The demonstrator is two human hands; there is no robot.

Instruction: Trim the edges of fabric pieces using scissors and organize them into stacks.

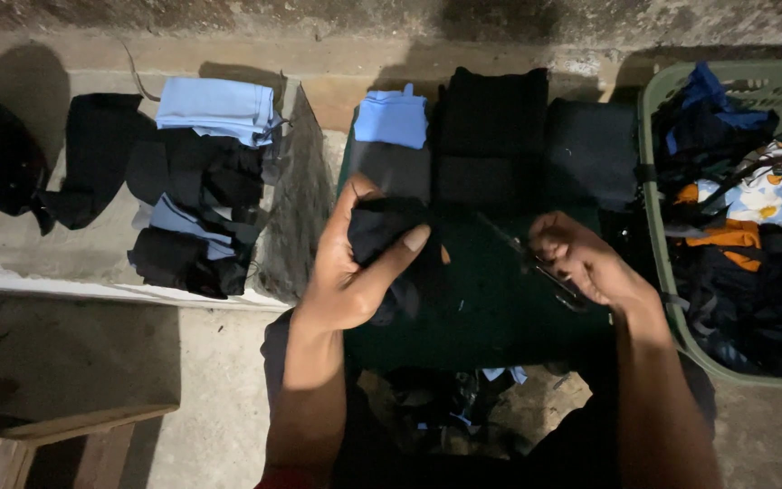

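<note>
My left hand [355, 267] grips a bunched black garment [382, 231], thumb across its front. My right hand [581, 263] pinches the other end of the same dark garment, a thin strap-like edge [545, 267] running between its fingers. Both hands hover over a dark green cloth surface [491, 317] in front of me. Behind the hands lie folded pieces in a row: a light blue one [392, 118], a black one [492, 118] and another dark one [595, 149].
A green laundry basket [658, 204] at the right holds mixed clothes, blue, white and orange among dark ones. At the left, a heap of black and light blue clothes [196, 195] rests on a concrete ledge. More cloth lies on the floor by my knees.
</note>
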